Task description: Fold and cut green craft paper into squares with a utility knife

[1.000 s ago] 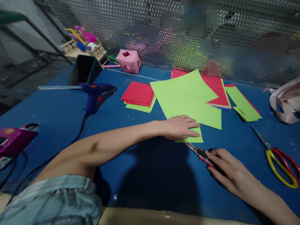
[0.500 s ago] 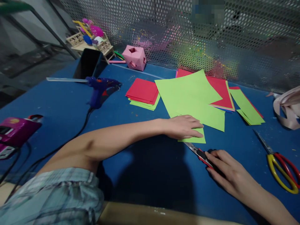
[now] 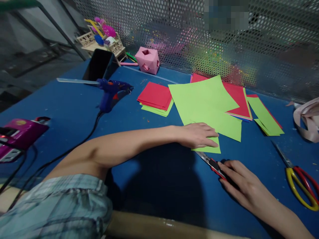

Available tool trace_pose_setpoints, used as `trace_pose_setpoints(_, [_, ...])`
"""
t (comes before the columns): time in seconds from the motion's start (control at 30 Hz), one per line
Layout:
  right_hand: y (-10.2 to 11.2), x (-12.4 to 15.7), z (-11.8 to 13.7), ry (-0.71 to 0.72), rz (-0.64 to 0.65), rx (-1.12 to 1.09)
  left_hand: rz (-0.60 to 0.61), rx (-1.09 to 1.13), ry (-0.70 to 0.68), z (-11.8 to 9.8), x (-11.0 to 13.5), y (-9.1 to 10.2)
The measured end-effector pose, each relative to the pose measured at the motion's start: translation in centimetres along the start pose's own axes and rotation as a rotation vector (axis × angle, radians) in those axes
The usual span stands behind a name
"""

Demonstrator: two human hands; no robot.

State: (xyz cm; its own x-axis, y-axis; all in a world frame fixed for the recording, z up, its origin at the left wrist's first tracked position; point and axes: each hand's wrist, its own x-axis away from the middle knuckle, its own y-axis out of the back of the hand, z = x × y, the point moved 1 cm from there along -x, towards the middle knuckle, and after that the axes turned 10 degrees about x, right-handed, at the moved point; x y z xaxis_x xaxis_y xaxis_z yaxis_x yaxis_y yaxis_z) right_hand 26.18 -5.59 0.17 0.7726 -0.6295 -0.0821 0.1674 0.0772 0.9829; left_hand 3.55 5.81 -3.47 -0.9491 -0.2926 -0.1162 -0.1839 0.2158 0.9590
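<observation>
My left hand (image 3: pixel 198 135) lies flat, fingers stretched out, pressing a small folded green paper (image 3: pixel 211 148) onto the blue table (image 3: pixel 62 109). My right hand (image 3: pixel 240 182) is closed around a red and black utility knife (image 3: pixel 211 163), its blade tip lying at the lower edge of that green paper. Just behind my left hand lies a large green sheet (image 3: pixel 206 103), overlapping a stack of red sheets (image 3: pixel 236 98).
A blue glue gun (image 3: pixel 112 93) with its cord lies at left, a magenta device (image 3: pixel 18 134) at far left. Red and green paper squares (image 3: pixel 156 99), green strips (image 3: pixel 266 118), yellow-red scissors (image 3: pixel 299 179), a pink paper cube (image 3: pixel 147 59), a ribbon (image 3: pixel 307 119), a perforated metal screen (image 3: pixel 174 33) behind.
The view has shifted slightly, sliding everything a little to the right. Both hands, the green paper and the knife keep their places on the table.
</observation>
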Motion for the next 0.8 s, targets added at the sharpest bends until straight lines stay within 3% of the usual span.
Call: trace_pose_setpoints(0.8, [-0.41, -0.45, 0.24, 0.027, 0.021, -0.040, 0.014, 0.101, 0.035, -0.06, -0.02, 0.26])
